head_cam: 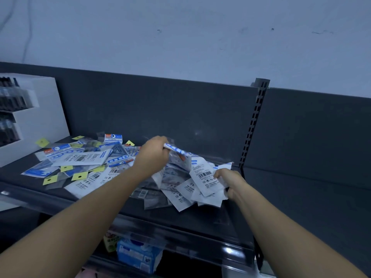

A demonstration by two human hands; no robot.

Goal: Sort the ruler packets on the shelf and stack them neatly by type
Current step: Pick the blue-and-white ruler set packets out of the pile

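Dark shelf [210, 214] carried everything: left hand [154, 155] pinched a blue-printed packet [178, 150], right hand [230, 180] clutched a fan of white packets [204, 177]; the loose pile [80, 159] sprawled leftward, nearer the left hand.

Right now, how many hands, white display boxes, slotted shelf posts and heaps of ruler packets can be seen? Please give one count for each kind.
Hands: 2, the left hand and the right hand
White display box: 1
Slotted post: 1
Packet heaps: 2, the loose heap and the held bunch, which both hands grip
Total: 6
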